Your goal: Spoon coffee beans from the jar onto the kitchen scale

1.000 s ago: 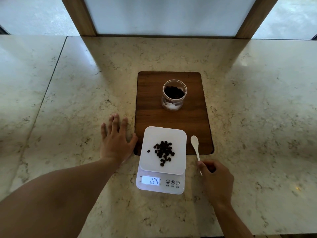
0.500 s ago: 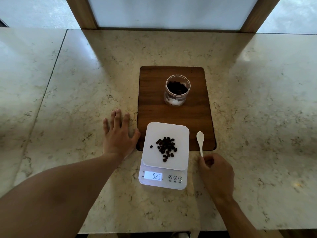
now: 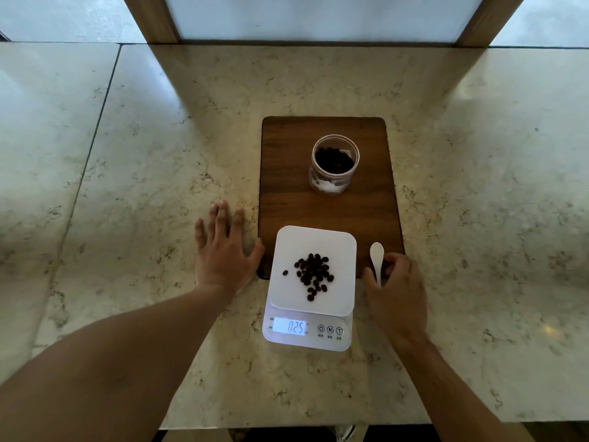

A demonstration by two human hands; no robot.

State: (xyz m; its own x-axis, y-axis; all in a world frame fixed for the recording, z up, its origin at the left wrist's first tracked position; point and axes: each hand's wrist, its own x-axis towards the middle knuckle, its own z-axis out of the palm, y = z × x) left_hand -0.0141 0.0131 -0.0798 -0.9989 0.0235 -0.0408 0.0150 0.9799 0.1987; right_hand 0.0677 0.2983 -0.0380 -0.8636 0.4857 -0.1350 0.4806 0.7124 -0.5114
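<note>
Now the right hand (image 3: pixel 395 291) pinches the white spoon (image 3: pixel 377 260) beside the scale (image 3: pixel 310 282); the left hand (image 3: pixel 223 253) lies flat, fingers spread. Beans (image 3: pixel 314 275) sit mid-platter; carry the bowl level to the jar (image 3: pixel 334 164) near the board's (image 3: pixel 287 186) far edge.

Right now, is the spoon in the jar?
No, the spoon lies beside the scale, held by the right hand; the jar holds only beans.
</note>
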